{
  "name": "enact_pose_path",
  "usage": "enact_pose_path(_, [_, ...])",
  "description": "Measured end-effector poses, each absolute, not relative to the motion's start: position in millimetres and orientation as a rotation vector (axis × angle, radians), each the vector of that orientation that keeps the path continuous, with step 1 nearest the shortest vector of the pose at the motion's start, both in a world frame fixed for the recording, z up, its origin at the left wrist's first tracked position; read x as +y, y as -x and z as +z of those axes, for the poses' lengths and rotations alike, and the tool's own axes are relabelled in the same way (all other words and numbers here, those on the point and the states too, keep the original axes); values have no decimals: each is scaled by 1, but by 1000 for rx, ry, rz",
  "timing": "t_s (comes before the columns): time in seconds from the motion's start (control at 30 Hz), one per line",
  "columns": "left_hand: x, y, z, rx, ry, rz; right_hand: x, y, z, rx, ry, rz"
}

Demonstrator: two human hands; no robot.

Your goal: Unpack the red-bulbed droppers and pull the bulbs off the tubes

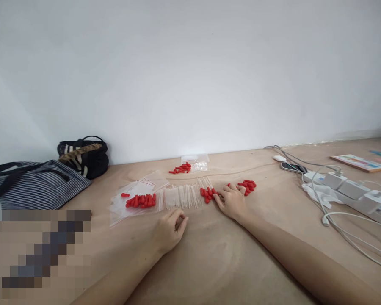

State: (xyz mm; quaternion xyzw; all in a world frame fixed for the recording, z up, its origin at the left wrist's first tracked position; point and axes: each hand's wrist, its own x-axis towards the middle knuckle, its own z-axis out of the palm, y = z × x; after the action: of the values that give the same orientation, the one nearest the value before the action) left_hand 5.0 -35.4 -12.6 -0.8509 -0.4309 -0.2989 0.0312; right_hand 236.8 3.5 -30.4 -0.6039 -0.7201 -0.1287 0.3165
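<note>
My right hand [232, 201] rests palm down, fingers spread, among red rubber dropper bulbs. Its thumb lies against a small group of bulbs [206, 194] at the lower ends of thin clear dropper tubes [205, 182]. Beyond its fingers is another pile of red bulbs [248, 187]. What is under the palm is hidden. My left hand [170, 231] lies loosely curled on the table, its thumb apart from the fingers, and nothing shows in it. Just beyond it is a row of thin clear tubes [187, 196]. Left of the row, red bulbs [141, 201] lie on clear zip bags [120, 212].
Near the wall, more red bulbs [180, 168] lie by a clear bag of tubes [199, 164]. A striped bag [41, 184] and a black bag [97, 159] stand left. At right are a power strip with chargers [352, 188], white cables [346, 237] and a coloured board [360, 162].
</note>
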Motion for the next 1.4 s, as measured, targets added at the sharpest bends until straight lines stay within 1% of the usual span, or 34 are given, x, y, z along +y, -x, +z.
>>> enact_pose_path(0.13, [-33,-3,-12,-1253,2574,-979,-2,-241,-26,-1792,1466,-301])
enact_pose_path(0.27, [-31,-4,-10,-1069,2371,-1045,-18,-244,-21,-1899,1203,-189])
enact_pose_path(0.33, [-32,-4,-8,-987,2322,-1016,-27,-241,-20,-1972,1088,-138])
enact_pose_path(0.43, [-32,-6,-7,-861,2409,-920,-35,-233,-21,-2047,987,-83])
enact_pose_path(0.53, [-29,-8,-8,-782,2493,-855,-36,-226,-24,-2082,957,-56])
enact_pose_path(0.67, [-25,-10,-12,-790,2493,-821,-35,-219,-26,-2084,915,-48])
enact_pose_path(0.87, [-27,-13,-13,-789,2545,-738,-33,-215,-29,-2139,867,-183])
enact_pose_path(1.0, [-29,-12,-12,-795,2592,-685,-36,-216,-28,-2140,848,-208])
enact_pose_path(1.27, [-28,-6,-10,-833,2633,-717,-39,-224,-30,-2131,806,-206])
enact_pose_path(1.4, [-24,11,-11,-977,2572,-830,-34,-245,-29,-2041,985,-185])
